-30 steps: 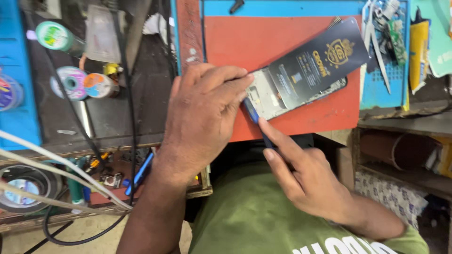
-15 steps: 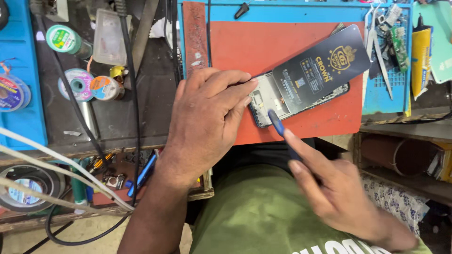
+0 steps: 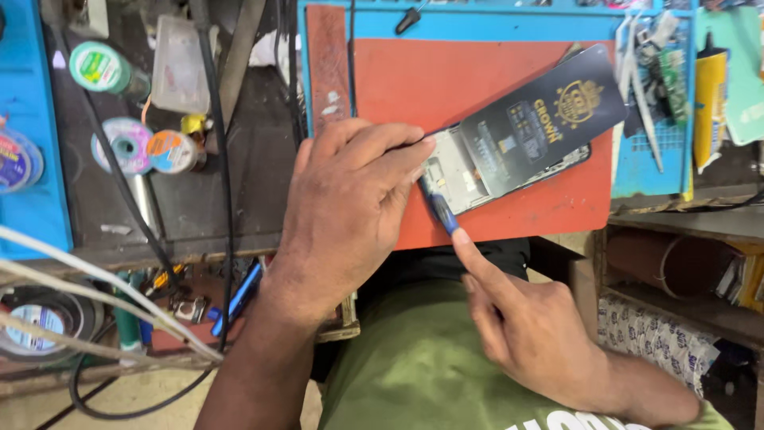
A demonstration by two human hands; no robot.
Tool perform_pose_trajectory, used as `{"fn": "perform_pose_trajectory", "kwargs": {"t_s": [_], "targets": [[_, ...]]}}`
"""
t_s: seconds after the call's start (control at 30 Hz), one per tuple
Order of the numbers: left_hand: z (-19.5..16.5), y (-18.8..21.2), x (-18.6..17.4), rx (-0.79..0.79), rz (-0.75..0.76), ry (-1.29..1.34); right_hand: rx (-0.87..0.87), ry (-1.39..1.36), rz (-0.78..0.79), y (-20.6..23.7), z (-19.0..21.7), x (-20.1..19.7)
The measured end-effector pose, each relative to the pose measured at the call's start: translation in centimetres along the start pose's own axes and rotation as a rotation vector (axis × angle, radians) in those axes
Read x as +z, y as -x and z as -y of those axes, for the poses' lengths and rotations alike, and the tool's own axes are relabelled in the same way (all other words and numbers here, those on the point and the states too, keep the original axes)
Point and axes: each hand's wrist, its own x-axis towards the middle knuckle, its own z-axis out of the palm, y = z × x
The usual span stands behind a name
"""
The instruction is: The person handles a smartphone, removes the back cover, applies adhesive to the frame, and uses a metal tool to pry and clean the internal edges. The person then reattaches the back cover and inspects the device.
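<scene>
An opened phone (image 3: 458, 171) lies tilted on an orange work mat (image 3: 446, 76), and a dark card-like panel with gold print (image 3: 545, 119) rests across its upper part. My left hand (image 3: 342, 215) lies palm down at the phone's left end, fingertips pressing on its edge. My right hand (image 3: 529, 326) comes up from below and holds a thin blue tool (image 3: 439, 211), the index finger stretched along it. The tool's tip touches the phone's lower left corner. A green shirt (image 3: 414, 374) fills the bottom of the view.
A blue tray frame (image 3: 493, 24) surrounds the mat, with tweezers and small parts (image 3: 656, 64) at its right. Tape rolls (image 3: 147, 147), a green-capped bottle (image 3: 99, 68), a clear plastic box (image 3: 179, 64) and black cables (image 3: 215, 159) lie on the dark bench to the left. White cables (image 3: 95, 299) cross the lower left.
My right hand has slid the blue tool up and left along the phone's lower left corner. My left hand has stayed on the phone's left end.
</scene>
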Motion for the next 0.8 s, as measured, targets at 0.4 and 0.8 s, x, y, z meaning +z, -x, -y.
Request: {"fn": "perform_pose_trajectory", "kwargs": {"t_s": [0.4, 0.8], "targets": [[0.0, 0.2, 0.1, 0.007, 0.025, -0.016, 0.032, -0.097, -0.05, 1.6, -1.6, 0.6], [-0.2, 0.1, 0.1, 0.015, 0.011, -0.007, 0.077, -0.1, 0.003, 2.3, -3.0, 0.4]]}}
